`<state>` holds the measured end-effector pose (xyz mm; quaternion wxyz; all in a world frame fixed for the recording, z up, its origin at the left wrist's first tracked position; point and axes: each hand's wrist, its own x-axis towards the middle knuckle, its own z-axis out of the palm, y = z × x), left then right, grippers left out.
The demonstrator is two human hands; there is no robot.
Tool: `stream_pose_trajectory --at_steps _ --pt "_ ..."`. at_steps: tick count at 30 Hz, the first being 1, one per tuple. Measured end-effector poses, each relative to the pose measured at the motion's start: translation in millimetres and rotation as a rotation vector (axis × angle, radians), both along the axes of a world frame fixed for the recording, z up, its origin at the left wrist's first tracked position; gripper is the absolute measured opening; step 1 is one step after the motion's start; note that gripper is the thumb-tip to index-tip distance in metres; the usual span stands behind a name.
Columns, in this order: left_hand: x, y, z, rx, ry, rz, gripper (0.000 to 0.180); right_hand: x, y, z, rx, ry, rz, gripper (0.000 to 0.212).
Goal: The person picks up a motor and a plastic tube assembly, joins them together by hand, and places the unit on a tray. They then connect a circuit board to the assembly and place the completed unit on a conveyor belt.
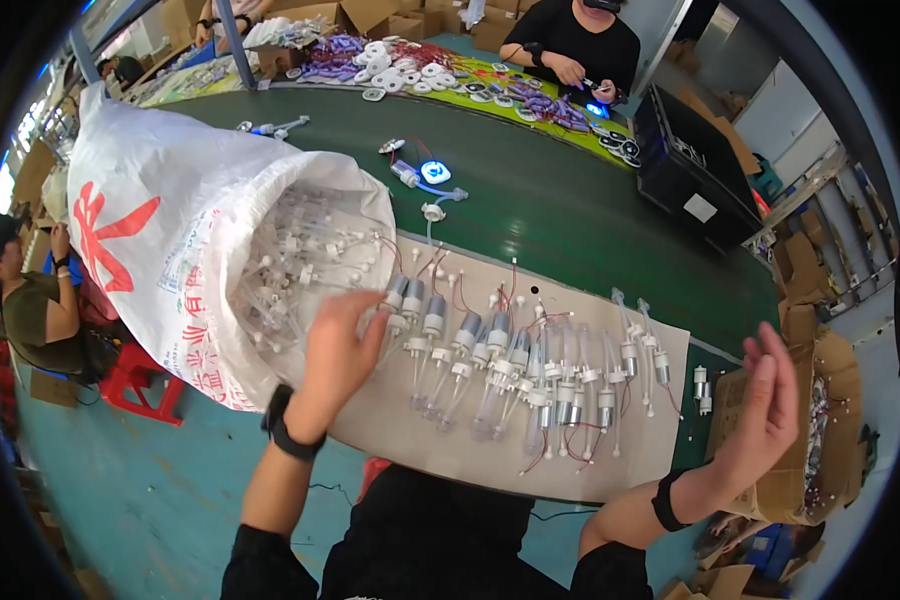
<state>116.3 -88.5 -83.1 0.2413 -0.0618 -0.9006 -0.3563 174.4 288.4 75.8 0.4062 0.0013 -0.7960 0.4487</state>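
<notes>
My left hand [342, 345] is at the mouth of a white woven sack [160, 215], thumb and fingers apart, with nothing visible in it. The sack lies on its side, full of clear plastic tube parts with white fittings [295, 245]. Beside that hand, a row of small silver motor pumps [435, 315] with white ends, clear tubes and red wires covers a beige board [630, 455]. My right hand [765, 405] hovers past the board's right end, near an open cardboard box [815, 420]. Its fingers are stretched out, and I see nothing held.
A green conveyor belt [560, 210] runs behind the board. On it lie a pump assembly with a glowing blue disc [435, 173] and a black bin [690, 165]. Across it a person [580, 50] handles small parts. Another person [45, 290] sits at left near a red stool [140, 385].
</notes>
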Motion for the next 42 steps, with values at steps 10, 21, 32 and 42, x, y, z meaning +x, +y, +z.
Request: stream_pose_trajectory --at_steps 10,21,32,42 --pt "-247.2 -6.2 -64.3 -0.613 -0.505 -0.119 0.032 61.8 62.5 -88.7 0.211 -0.455 -0.185 0.016" --pt "-317.9 -2.6 -68.7 -0.372 -0.306 -0.039 0.021 54.5 117.9 -126.4 0.311 -0.579 -0.337 0.023" --pt "-172.3 26.5 12.6 -0.053 -0.175 -0.283 0.026 -19.3 179.6 -176.3 0.649 -0.767 -0.620 0.029" --pt "61.0 -16.7 33.4 0.184 -0.315 -0.076 0.020 -40.6 251.3 -200.2 0.993 -0.821 -0.468 0.021"
